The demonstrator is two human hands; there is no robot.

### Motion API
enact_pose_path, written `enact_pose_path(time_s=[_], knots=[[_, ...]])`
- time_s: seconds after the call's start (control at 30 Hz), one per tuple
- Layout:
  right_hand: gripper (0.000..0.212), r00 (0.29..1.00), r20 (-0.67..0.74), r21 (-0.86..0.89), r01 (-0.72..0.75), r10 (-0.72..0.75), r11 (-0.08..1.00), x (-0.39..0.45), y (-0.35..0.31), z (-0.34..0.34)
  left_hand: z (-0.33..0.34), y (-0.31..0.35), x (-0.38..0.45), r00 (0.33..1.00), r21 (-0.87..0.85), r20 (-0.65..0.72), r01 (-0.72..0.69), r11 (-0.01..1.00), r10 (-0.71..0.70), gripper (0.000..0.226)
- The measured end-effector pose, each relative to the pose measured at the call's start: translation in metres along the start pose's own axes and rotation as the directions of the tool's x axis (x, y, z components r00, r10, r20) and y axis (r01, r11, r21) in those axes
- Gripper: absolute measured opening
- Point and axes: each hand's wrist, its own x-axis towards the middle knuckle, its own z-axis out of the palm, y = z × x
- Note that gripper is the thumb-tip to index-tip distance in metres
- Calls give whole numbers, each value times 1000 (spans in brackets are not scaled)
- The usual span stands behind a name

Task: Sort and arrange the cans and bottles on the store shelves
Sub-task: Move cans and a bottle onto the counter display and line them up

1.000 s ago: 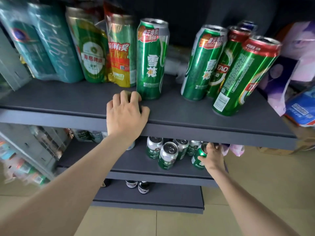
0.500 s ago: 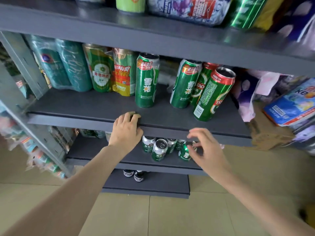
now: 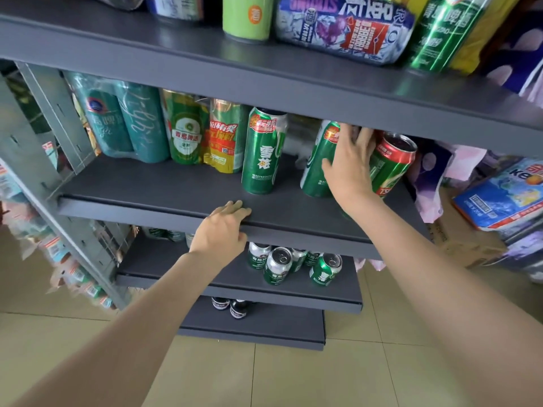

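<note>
On the middle shelf [image 3: 176,186], seen from the head camera, we find two tall green cans of one brand standing apart: one upright can [image 3: 262,151] near the centre, and a second green can [image 3: 318,163] to its right, tilted in this wide-angle view. The right hand [image 3: 349,163] lies spread against the side of that second can, thumb toward the left can, fingers fanned across its upper body; we cannot tell whether it has closed into a grip. A red-topped can [image 3: 392,163] stands just beside it, touching or nearly so. The left hand [image 3: 220,227] rests on the shelf's front lip, fingers together and curled over the edge, holding nothing.

We judge these cans to be full, hence fairly heavy for their size, rigid under a moderate squeeze but liable to dent, with a smooth printed wall that may slip. We recommend a wrap around the mid-body, thumb opposing fingers, below the shoulder. Tall and narrow, they may topple into neighbours if pushed high.
</note>
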Motion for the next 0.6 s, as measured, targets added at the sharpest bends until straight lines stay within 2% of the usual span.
enact_pose_path(time_s=[0.17, 0.33, 0.47, 0.6], knots=[[75, 997, -65, 63, -48, 52, 997, -1, -15, 14, 4, 0, -1, 1000, -35, -26, 11, 999, -12, 54], [50, 960, -246, 126, -102, 131, 987, -2, -21, 20, 8, -1, -1, 997, -60, -71, -5, 998, 0, 55], [44, 946, -274, 324, -82, 176, 942, -6, -30, 25, 9, -1, -1, 997, -47, -79, -17, 999, 13, 55], [46, 963, -240, 321, -40, 122, 946, -6, -36, 31, 8, 1, -3, 999, -28, -53, -2, 1000, 1, 56]])
